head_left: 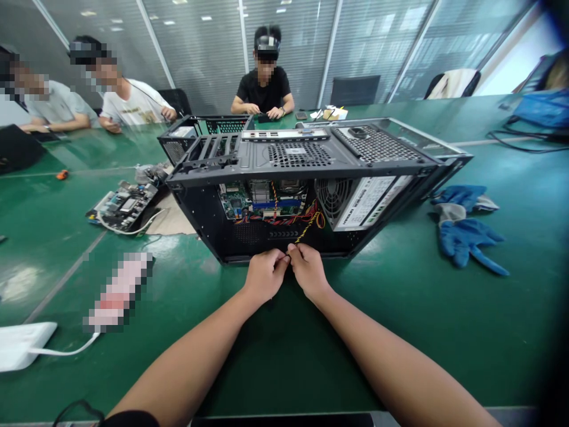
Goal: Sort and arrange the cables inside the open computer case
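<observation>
An open black computer case (262, 163) lies in front of me, its inside facing me. A yellow-and-black twisted cable (306, 230) runs from the wire bundle inside down to my hands at the case's near edge. My right hand (310, 273) pinches the end of this cable. My left hand (265, 274) is closed too, its fingertips touching those of the right; what lies between them is hidden. Inside the case are a green motherboard (237, 201) with a heatsink and a power supply (367, 207) with a white label and a round fan.
Blue work gloves (466, 234) lie on the green table (444, 332) at the right. Left are loose computer parts (127, 204) on cardboard, a pixelated phone-like object (119, 290) and a white power bank (26, 344). Another case (178, 142) stands behind; several people sit across.
</observation>
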### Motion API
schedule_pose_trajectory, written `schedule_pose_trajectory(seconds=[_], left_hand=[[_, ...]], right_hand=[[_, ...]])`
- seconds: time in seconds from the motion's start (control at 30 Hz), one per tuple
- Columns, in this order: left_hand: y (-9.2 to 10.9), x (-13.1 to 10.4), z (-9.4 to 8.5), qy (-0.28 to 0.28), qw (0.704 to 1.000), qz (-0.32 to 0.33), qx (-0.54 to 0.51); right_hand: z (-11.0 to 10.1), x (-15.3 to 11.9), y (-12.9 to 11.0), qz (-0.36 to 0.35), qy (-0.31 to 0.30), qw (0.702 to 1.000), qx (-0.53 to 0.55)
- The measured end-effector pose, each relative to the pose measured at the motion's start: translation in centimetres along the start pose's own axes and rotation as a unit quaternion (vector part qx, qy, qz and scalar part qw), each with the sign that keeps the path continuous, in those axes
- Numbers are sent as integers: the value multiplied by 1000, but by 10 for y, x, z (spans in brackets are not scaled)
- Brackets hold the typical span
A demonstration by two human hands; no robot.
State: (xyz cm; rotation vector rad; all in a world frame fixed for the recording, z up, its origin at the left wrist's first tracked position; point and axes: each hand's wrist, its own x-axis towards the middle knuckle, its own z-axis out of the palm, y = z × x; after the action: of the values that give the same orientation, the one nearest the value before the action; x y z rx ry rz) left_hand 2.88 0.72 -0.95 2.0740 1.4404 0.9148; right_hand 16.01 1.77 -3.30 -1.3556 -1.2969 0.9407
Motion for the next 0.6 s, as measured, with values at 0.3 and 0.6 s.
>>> schedule_pose_trajectory(seconds=[0.3,0.6], left_hand=[[-1,-3,1,45,998,23,45],[-4,-3,2,22,998,30,41]], right_hand=[[-1,-1,-5,10,28,999,-26],[0,0,-1,0,16,1000,-20]])
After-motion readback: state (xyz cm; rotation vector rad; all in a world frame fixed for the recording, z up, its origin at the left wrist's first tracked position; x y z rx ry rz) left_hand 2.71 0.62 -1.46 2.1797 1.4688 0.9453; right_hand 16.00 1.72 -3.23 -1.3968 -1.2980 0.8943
